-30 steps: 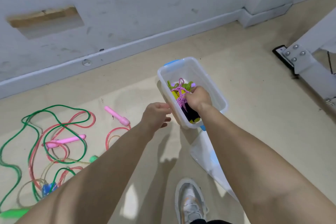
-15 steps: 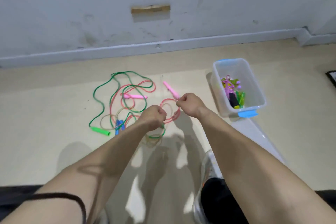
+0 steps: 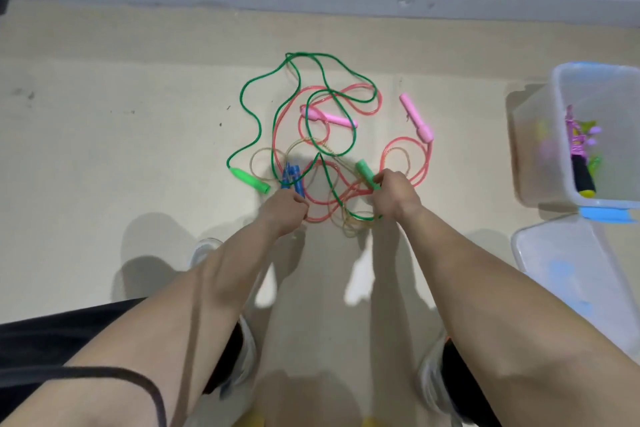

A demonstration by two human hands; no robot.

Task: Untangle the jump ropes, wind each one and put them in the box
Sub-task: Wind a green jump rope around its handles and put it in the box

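A tangle of jump ropes [image 3: 325,149] lies on the beige floor [image 3: 121,149]: a green cord [image 3: 257,114], a translucent pink cord [image 3: 380,97] and a clear yellowish cord [image 3: 258,153] looped through one another. The person's left hand [image 3: 285,210] is clenched round the near end of the blue handles [image 3: 290,175]. The right hand [image 3: 394,192] grips a light-green plastic handle [image 3: 364,170] at the tangle's right side. The clear plastic box [image 3: 562,135] stands well apart to the right with wound ropes [image 3: 578,146] inside it.
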